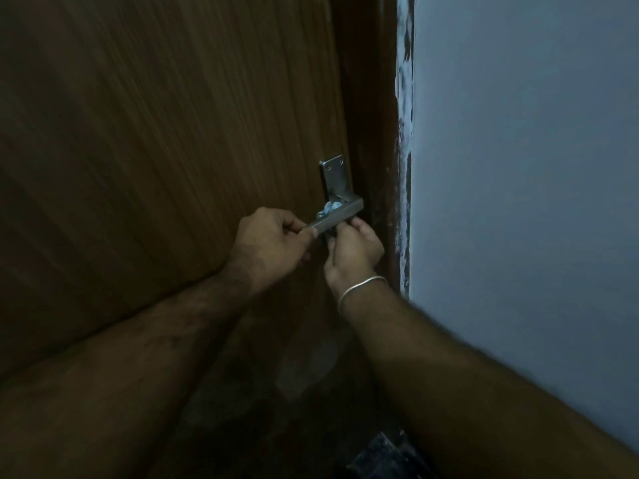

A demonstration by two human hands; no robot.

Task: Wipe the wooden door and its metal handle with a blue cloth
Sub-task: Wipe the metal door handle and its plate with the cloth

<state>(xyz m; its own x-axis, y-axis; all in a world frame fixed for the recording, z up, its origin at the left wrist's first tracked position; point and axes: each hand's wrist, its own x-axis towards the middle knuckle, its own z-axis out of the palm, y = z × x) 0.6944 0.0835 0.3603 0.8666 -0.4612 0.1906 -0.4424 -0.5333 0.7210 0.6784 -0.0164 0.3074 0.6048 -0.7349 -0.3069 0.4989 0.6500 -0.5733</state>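
Note:
The brown wooden door (155,133) fills the left and middle of the view. Its metal handle (340,214) juts out from a backplate (332,174) near the door's right edge. My left hand (273,242) pinches the free end of the lever between thumb and fingers. My right hand (354,248), with a metal bangle on the wrist, reaches under the lever close to the backplate. A small bit of blue cloth (328,208) shows behind the lever, above my right hand; the rest of the cloth is hidden.
A dark door frame (373,133) runs down beside the door, with chipped white paint along its edge. A pale blue-grey wall (518,167) fills the right side. The floor below is dark and hard to make out.

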